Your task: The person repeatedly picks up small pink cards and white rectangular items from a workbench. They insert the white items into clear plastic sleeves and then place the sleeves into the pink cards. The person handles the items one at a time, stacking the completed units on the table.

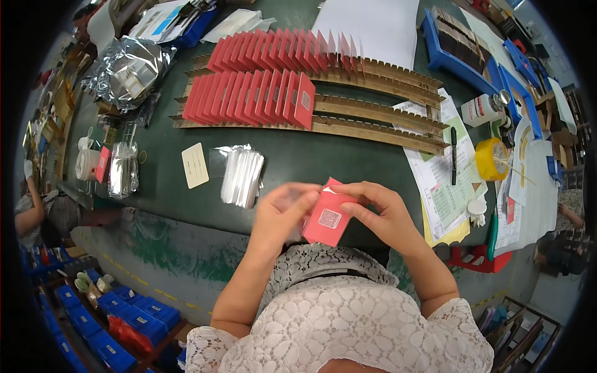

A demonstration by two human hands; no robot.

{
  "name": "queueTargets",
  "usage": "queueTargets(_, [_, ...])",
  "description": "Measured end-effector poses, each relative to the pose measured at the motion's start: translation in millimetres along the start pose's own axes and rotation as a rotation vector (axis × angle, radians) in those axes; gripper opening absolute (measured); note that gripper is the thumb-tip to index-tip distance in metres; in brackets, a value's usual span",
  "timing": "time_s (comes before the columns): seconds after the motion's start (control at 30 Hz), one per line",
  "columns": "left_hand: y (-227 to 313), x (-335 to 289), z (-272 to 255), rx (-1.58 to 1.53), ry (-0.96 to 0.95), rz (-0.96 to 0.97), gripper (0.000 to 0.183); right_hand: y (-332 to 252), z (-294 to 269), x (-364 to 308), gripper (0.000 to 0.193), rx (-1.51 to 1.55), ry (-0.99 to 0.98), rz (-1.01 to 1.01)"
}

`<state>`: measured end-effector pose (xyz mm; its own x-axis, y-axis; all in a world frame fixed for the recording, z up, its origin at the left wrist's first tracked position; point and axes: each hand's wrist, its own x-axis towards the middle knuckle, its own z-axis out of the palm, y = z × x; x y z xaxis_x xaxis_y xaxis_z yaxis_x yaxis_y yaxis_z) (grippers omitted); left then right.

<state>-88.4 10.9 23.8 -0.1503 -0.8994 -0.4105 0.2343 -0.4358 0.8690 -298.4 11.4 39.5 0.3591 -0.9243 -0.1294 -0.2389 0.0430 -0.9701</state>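
We face a green worktable (298, 158) bearing a slotted wooden rack (373, 110), where two rows of red cards (249, 99) stand. By the table's near edge, our left hand (280, 214) and right hand (388, 214) pinch a red QR-code card (328, 230) between thumbs and fingers. Beyond our left hand lie stacked clear plastic sleeves (241, 177), then a cream card (195, 166).

A green worktable (373, 171) stands over a grey, yellow-striped floor (205, 280) near blue bins (149, 316).

Pinches a red card (329, 214) between left hand (280, 214) and right hand (384, 212), perhaps with clear film (296, 230) too, near slotted wooden rails (373, 108).
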Motion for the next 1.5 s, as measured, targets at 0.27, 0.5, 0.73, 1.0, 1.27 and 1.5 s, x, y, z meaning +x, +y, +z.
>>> queueTargets(0.27, [4, 2, -26, -0.463, -0.035, -0.095, 0.028, -15, -17, 74, 0.062, -0.557, 0.213, -0.523])
queueTargets(0.5, [6, -6, -12, -0.435, -0.094, -0.175, 0.028, -15, -20, 148, 0.083, -0.579, 0.042, -0.525])
queueTargets(0.73, [17, -10, -11, -0.218, -0.094, 0.038, 0.022, -20, -7, 68, 0.081, -0.218, 0.036, -0.551])
queueTargets(1.0, [20, -16, 3, -0.038, -0.13, 0.07, 0.022, -9, 1, 20, 0.083, -0.26, 0.127, -0.455])
queueTargets(1.27, [16, -11, -2, -0.177, -0.216, -0.033, 0.027, -2, -5, 10, 0.044, -0.578, 0.234, -0.573])
queueTargets(1.5, [13, -12, 4, -0.434, -0.315, -0.316, 0.045, -2, -1, 9, 0.012, 0.177, 0.389, -0.042])
